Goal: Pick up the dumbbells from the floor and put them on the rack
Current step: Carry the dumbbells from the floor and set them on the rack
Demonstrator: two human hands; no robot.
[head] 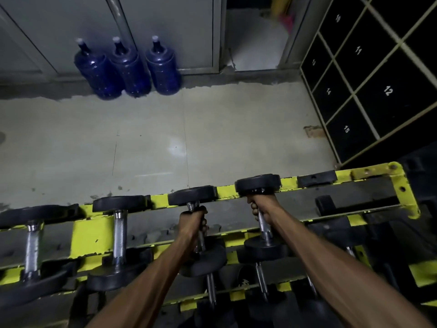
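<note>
A yellow and black rack runs across the lower half of the view. My left hand grips the steel handle of a black dumbbell whose far head lies on the rack's top back rail. My right hand grips the handle of a second black dumbbell, also lying across the top tier, further right. Two more dumbbells rest on the top tier to the left.
Lower tiers of the rack hold further dumbbells. Beyond the rack lies grey concrete floor. Three blue water jugs stand against the far wall. Numbered black lockers line the right side. A doorway opens at the back.
</note>
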